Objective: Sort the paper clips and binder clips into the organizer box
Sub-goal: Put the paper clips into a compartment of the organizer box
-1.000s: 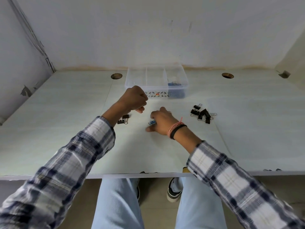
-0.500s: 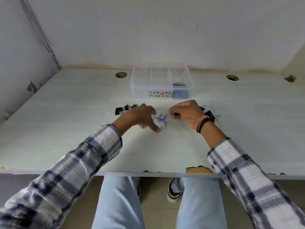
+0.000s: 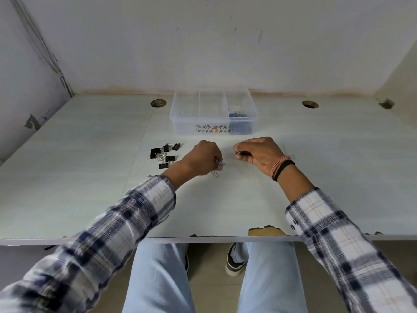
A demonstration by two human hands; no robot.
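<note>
Mid-pickup on the paper clips. Left hand (image 3: 204, 160) is curling its fingers down onto a blue paper clip (image 3: 220, 164) at the fingertips; a silver paper clip (image 3: 215, 174) is lying flat on the table (image 3: 67, 177) just below it, apparently not yet lifted. Right hand (image 3: 259, 152) is pinching a small clip (image 3: 240, 152) between thumb and fingers, just off or on the surface, can't tell which, and too small to tell what kind. Organizer box (image 3: 214, 114) is sitting behind both hands, near the back wall: blue clips are piling in its right compartment, the middle and left ones are looking bare. Black binder clips (image 3: 164, 154) are lying in a loose cluster left of the left hand, untouched. My read: paper clips are nearly done, binder clips not started. Next move is probably carrying the held clips up and over the front wall into the right compartment, keeping the pinch tight since thin wire slips easily, then grabbing the silver one.
</note>
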